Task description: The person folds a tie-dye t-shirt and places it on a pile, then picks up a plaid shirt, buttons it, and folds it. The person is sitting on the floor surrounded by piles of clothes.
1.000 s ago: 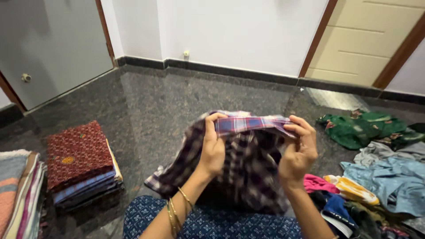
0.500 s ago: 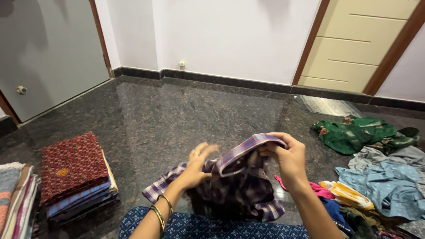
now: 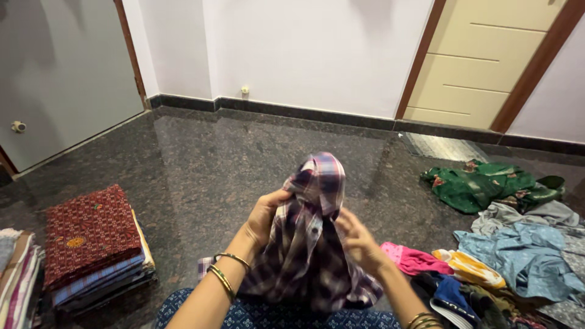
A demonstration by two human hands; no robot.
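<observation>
A wide stretch of dark polished floor [image 3: 201,164] is seen ahead, bare up to the wall, so room for spreading cloth is judged ample in front. To the right, a loose heap of clothes [image 3: 512,244] is strewn, with a green garment [image 3: 481,186] farthest out; to the left, a folded stack [image 3: 91,244] is topped by a red patterned piece, and a second stack [image 3: 18,274] is cut by the frame's edge. A plaid shirt [image 3: 311,244] is held bunched and upright over the lap, between the two piles. It is gripped near its top by the left hand [image 3: 268,216], fingers closed on the cloth, and is touched lower down by the right hand [image 3: 359,240], whose fingers are curled against the fabric. The step is judged to be straightening before folding; a shake-out and a flat lay forward are called for next.
</observation>
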